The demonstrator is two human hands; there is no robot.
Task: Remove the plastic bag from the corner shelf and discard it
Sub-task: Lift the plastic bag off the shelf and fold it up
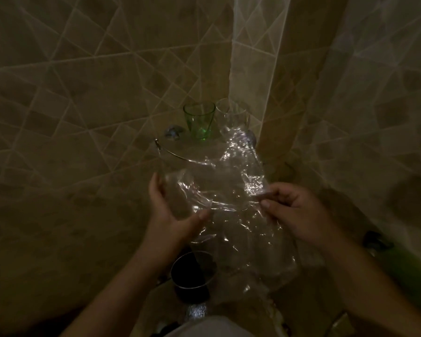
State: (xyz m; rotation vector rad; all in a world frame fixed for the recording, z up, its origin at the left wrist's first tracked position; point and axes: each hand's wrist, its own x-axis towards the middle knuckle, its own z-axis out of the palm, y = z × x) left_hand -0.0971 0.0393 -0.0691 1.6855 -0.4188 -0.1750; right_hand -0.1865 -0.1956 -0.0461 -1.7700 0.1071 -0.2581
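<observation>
A crumpled clear plastic bag (231,203) hangs in the air in front of a glass corner shelf (178,148) fixed where two tiled walls meet. My left hand (173,210) grips the bag's left side, fingers curled round it. The bag's right edge is pinched between thumb and fingers of my right hand (289,207). The upper end of the bag reaches up over the shelf's right part; I cannot tell whether it touches the shelf. The light is dim.
On the shelf stand a green glass tumbler (199,120) and a clear tumbler (231,115), partly behind the bag. Below my hands is a dark round bin (192,276) on the floor. A green object (408,268) lies low on the right.
</observation>
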